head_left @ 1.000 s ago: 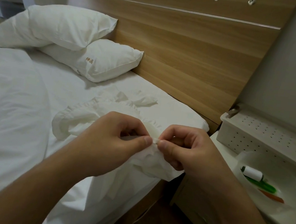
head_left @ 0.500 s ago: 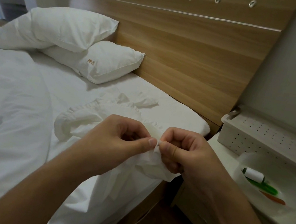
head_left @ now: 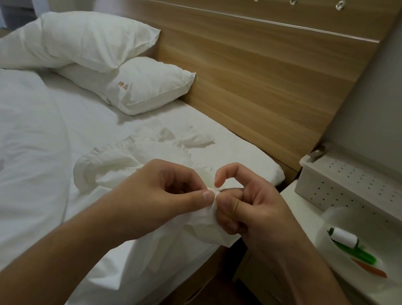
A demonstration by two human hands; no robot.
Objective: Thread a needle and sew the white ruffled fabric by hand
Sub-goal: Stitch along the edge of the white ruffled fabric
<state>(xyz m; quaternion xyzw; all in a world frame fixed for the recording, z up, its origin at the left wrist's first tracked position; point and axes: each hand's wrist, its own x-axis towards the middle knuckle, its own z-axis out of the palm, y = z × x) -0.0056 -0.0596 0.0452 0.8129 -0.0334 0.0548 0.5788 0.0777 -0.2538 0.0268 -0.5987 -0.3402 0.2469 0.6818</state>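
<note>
White ruffled fabric (head_left: 125,164) lies bunched on the bed (head_left: 21,177) just beyond the two hands, and one edge of it is drawn up between them over the bed's near corner. The left hand (head_left: 162,193) pinches this edge between thumb and curled fingers, the thumb tip pressed flat against the cloth. The right hand (head_left: 246,206) meets it from the other side, so close that the two thumbs nearly touch; its thumb and lower fingers are curled around the same fold, while its forefinger arches up and over the pinch point with the tip pointing down. A loose fold of the cloth hangs below both hands, off the mattress edge. The needle and thread are too small to make out, so whether the right hand holds them cannot be told.

To the right of the right hand stands a nightstand (head_left: 299,201) carrying a white plate (head_left: 348,276). On the plate lie a white spool (head_left: 345,238), a green pen-like item (head_left: 357,254) and an orange one (head_left: 370,268). Behind the plate is a pale perforated box (head_left: 361,187). Beyond the left hand two white pillows (head_left: 94,39) lean against a wooden headboard (head_left: 247,62).
</note>
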